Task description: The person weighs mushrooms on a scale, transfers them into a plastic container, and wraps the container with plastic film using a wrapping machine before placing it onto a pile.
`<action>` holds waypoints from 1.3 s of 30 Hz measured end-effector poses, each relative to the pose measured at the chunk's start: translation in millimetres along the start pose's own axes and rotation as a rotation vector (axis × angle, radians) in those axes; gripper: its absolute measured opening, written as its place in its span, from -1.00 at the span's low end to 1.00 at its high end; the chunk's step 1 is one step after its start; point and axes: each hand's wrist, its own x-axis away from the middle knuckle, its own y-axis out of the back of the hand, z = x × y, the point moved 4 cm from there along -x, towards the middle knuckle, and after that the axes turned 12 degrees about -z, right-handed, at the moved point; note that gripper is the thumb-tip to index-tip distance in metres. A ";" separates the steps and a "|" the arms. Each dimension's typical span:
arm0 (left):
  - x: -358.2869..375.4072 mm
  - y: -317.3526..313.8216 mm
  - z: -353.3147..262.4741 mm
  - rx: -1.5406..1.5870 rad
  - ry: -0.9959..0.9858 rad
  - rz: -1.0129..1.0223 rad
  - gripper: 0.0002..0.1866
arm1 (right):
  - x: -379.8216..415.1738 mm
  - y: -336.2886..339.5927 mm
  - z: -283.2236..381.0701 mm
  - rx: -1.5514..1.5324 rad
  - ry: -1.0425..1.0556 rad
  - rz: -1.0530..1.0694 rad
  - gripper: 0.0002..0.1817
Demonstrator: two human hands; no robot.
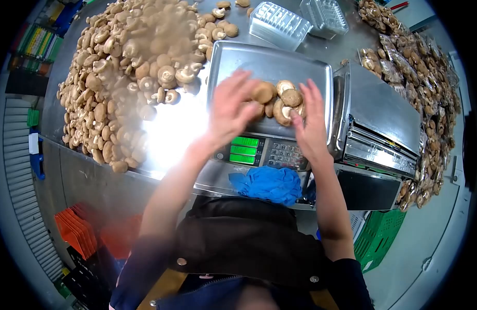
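Both hands are over the tray (233, 57) of the scale, one to each side of a small cluster of mushrooms (291, 97). The cluster lies right of the tray's middle, caps and pale stems showing, some pieces overlapping.

The left hand (228, 106) is blurred, its fingers apart and its thumb held away from them, at the cluster's left side; whether it touches a cap, I cannot tell. The right hand (311, 124) has its fingers pointing to the far side, slightly apart, and its thumb at the lowest mushroom; contact there is unclear too. Neither hand is clamped on anything.

Tray metal shows between the cluster and the far rim, with a narrower strip between the right hand and the right rim. Just beyond that rim stands a steel machine (385, 103), leaving little room on that side. Past the far rim are clear tubs (281, 21), close to the edge. To the left, a large pile (99, 77) of loose mushrooms spreads over the table (60, 111), with a glaring patch of metal between its lower part and the tray.

On the near side sit the display (243, 150) and keypad (286, 154), then a crumpled blue cloth or glove (269, 185) at the front edge. Bagged mushrooms (429, 103) are heaped beyond the machine, far right.
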 end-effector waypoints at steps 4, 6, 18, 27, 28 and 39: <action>58.2 74.8 67.6 -0.087 0.374 -0.309 -0.62 | 12.4 31.0 -5.6 -0.125 -0.096 -0.215 -0.60; 98.6 81.4 76.8 -0.224 0.570 -0.087 -0.56 | 22.8 35.8 -8.5 -0.184 -0.178 -0.272 -0.66; 87.1 69.2 42.5 0.079 0.447 -0.361 -0.53 | 48.4 25.3 -13.1 -0.225 -0.356 -0.277 -0.70; -16.6 -37.8 -44.7 -0.136 -0.306 0.145 -0.56 | 46.4 22.4 -6.2 -0.279 -0.358 -0.375 -0.74; -11.2 -49.7 -38.7 -0.224 -0.328 0.202 -0.54 | 45.9 23.4 -5.9 -0.285 -0.371 -0.379 -0.74; 1.2 10.5 25.7 0.104 0.519 -0.229 -0.49 | 19.9 7.1 -48.5 -0.189 -0.583 -0.159 -0.24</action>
